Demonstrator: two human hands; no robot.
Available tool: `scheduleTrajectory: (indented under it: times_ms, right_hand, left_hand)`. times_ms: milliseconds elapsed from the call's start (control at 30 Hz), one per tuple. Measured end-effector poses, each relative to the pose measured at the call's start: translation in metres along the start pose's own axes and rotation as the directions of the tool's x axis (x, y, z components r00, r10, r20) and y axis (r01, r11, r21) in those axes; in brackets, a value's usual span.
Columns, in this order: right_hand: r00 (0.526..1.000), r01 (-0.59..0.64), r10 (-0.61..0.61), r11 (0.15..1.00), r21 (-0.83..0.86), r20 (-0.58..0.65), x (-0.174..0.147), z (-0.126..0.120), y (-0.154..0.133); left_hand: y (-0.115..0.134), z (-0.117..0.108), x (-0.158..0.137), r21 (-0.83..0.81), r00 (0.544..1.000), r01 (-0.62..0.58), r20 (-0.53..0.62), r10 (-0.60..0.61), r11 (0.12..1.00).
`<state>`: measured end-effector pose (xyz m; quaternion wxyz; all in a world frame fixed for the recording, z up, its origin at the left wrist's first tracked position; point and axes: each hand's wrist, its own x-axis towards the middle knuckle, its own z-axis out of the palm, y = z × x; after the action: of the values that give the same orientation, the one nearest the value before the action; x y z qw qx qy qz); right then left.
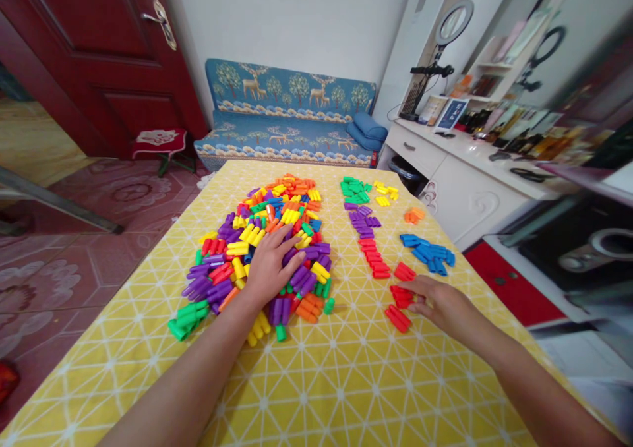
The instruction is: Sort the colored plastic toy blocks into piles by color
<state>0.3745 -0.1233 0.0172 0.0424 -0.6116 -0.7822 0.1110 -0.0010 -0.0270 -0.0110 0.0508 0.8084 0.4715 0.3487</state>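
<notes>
My left hand [274,259] rests on a big mixed pile of plastic building blocks [242,236], fingers spread over purple and yellow pieces. On the right, my right hand [430,298] has its thumb and fingers closed around a red block [401,295] at the tabletop. Two more red pieces lie close by, one red block [404,271] above it and another red block [397,318] below. A row of red blocks [373,258] runs between the hands, with purple blocks [363,220] and green blocks [355,189] beyond it.
Blue blocks [429,252], orange blocks [414,215] and yellow blocks [386,193] sit in separate groups at the right. A patterned yellow cloth [306,394] covers the table. Behind stands a blue sofa [287,127]; a white dresser [475,170] is at the right.
</notes>
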Motion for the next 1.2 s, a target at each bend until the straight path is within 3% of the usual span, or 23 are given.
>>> scheduleTrajectory:
  times_ms: [200,400,533,667,900,1067,1133,1200]
  right_hand:
    - [0.997,0.023,-0.023,1.0,-0.001,-0.069,0.019,0.01,-0.015]
    - [0.99,0.027,-0.026,1.0,0.005,-0.137,0.017,0.002,-0.033]
    - [0.998,-0.033,0.031,0.999,-0.02,-0.058,-0.003,-0.005,-0.039]
    - [0.999,0.014,-0.013,0.999,-0.03,0.037,-0.021,-0.001,-0.043]
    - [0.996,0.087,-0.089,0.995,0.049,0.027,-0.019,0.002,-0.043]
    - [0.984,-0.09,0.076,0.993,0.08,0.158,-0.019,-0.006,-0.057]
    - [0.977,-0.165,0.165,0.986,-0.008,0.138,-0.021,-0.008,-0.061]
    - [0.985,-0.148,0.154,0.986,-0.071,0.079,-0.025,-0.008,-0.061]
  left_hand:
    - [0.0,-0.001,0.0,0.011,1.0,-0.014,-0.002,0.014,1.0]
    - [0.001,-0.001,0.0,-0.001,1.0,-0.012,-0.002,0.012,1.0]
    - [0.001,-0.001,0.0,0.002,1.0,-0.003,0.008,0.003,1.0]
    - [0.001,-0.001,0.0,-0.003,1.0,-0.005,0.008,0.005,1.0]
    - [-0.001,0.0,0.0,0.014,1.0,-0.015,0.006,0.015,1.0]
    - [-0.002,0.001,0.0,0.011,1.0,-0.015,0.004,0.015,1.0]
    - [-0.002,0.001,-0.001,0.01,1.0,-0.013,0.008,0.013,1.0]
    - [-0.002,0.001,0.0,0.007,1.0,-0.014,0.004,0.014,1.0]
